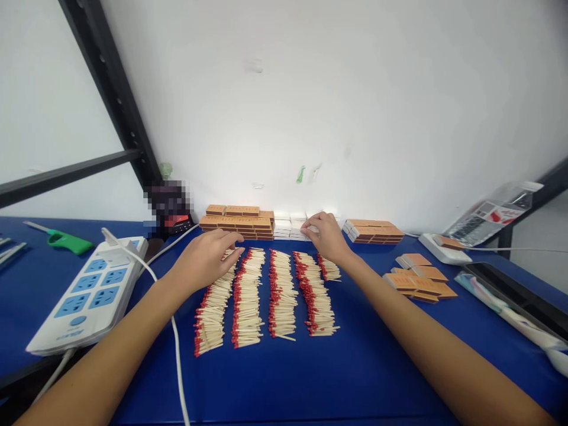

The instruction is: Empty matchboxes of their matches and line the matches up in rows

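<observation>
Rows of red-tipped matches (248, 302) lie on the blue tabletop, with a shorter row (329, 270) at the right. My left hand (206, 257) hovers over the far end of the leftmost row (212, 322), its thumb and fingers apart and nothing visible between them. At the back, by the wall, my right hand (327, 234) pinches a white matchbox tray (298, 227) among stacked white trays (281, 228); the hand hides some of them. Orange matchbox sleeves (239, 223) are stacked to the left of the trays, and another stack of matchboxes (373, 231) stands to the right.
Loose matchboxes (419, 278) lie at the right, near a white device (444, 248), a plastic bottle (492, 214) and a packaged toothbrush (510, 316). A power strip (95, 290) and its white cable (176, 343) are at the left, beside a green lighter (68, 241).
</observation>
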`<state>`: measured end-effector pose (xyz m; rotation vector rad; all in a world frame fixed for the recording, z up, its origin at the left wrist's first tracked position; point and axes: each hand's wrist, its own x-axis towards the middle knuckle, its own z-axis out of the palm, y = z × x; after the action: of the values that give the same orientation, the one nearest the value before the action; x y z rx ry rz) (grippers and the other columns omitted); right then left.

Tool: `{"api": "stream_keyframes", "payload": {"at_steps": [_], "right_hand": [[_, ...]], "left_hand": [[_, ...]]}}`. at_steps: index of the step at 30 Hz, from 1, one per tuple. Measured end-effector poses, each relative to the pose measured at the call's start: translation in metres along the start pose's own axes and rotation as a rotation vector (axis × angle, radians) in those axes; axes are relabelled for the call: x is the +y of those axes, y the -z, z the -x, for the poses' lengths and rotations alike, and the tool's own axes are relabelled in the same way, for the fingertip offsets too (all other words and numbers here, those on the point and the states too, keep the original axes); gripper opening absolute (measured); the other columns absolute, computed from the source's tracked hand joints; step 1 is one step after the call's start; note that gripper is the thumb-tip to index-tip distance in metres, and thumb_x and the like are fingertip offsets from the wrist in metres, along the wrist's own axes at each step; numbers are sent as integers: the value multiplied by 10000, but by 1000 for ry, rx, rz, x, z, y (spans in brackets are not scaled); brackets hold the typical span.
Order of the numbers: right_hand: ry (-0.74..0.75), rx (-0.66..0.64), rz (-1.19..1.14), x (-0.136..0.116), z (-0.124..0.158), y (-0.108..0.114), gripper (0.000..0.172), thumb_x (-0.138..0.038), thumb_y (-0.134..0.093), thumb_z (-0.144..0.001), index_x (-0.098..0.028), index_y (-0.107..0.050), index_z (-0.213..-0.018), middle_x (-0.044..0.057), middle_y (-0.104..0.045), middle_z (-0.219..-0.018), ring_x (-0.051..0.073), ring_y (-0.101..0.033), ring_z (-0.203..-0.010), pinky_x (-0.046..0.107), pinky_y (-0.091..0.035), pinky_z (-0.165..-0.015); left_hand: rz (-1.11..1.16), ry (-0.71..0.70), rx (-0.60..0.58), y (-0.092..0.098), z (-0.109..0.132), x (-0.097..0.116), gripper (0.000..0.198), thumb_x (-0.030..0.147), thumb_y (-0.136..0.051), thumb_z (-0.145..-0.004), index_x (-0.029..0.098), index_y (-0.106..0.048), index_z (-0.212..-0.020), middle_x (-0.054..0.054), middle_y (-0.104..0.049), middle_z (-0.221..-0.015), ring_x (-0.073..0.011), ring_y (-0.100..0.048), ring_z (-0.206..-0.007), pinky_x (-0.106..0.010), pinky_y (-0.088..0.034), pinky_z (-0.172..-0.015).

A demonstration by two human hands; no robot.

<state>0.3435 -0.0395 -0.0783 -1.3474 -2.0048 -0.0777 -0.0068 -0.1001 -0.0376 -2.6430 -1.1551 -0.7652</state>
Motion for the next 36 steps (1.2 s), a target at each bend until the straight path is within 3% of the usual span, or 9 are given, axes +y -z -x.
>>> {"api": "stream_keyframes", "payload": {"at_steps": [12,20,23,27,32,36], "right_hand": [[65,16,-7,-5,-2,-2,152,-271,-604,-994,-235,-747,-959,123,-634,-1040,329,-555,-1081,504,-463,-953],[78,53,8,-13,0,4,120,-288,-638,-978,-231,-733,-1023,127,-624,-1078,328,-561,-1089,501,-468,-969],[113,68,40,-24,-1,8,116,-300,-654,-975,-235,-724,-1041,130,-622,-1095,331,-558,-1086,502,-463,-970],[158,29,93,-43,-8,7,103,-282,-649,-974,-244,-720,-1038,130,-619,-1122,333,-545,-1081,512,-442,-963],[169,7,125,-56,-16,-2,87,-279,-674,-962,-228,-711,-902,108,-605,-950,315,-551,-974,461,-443,-862],[186,-26,121,-61,-23,-8,117,-289,-708,-946,-231,-698,-845,95,-595,-897,303,-559,-925,436,-456,-820]], "left_hand": [[-17,-1,-29,2,-1,3,268,352,-518,-1049,183,-697,-1156,-98,-775,-1018,-266,-729,-931,-428,-575,-838],[-52,81,-16,9,-3,-6,264,388,-523,-1032,210,-696,-1122,-80,-784,-1024,-269,-723,-959,-419,-566,-844],[-115,208,51,11,-3,-15,255,383,-533,-1013,199,-685,-1105,-95,-774,-1011,-298,-721,-979,-437,-564,-865],[-194,443,125,10,-2,-34,380,407,-583,-965,163,-617,-1254,-179,-736,-1196,-366,-697,-1125,-494,-550,-964],[-144,621,11,3,-5,-54,567,483,-596,-953,131,-512,-1389,-217,-742,-1234,-391,-719,-1134,-481,-560,-933],[-179,641,-85,-2,-9,-58,605,513,-569,-962,106,-481,-1401,-243,-751,-1195,-403,-741,-1080,-465,-564,-875]]}}
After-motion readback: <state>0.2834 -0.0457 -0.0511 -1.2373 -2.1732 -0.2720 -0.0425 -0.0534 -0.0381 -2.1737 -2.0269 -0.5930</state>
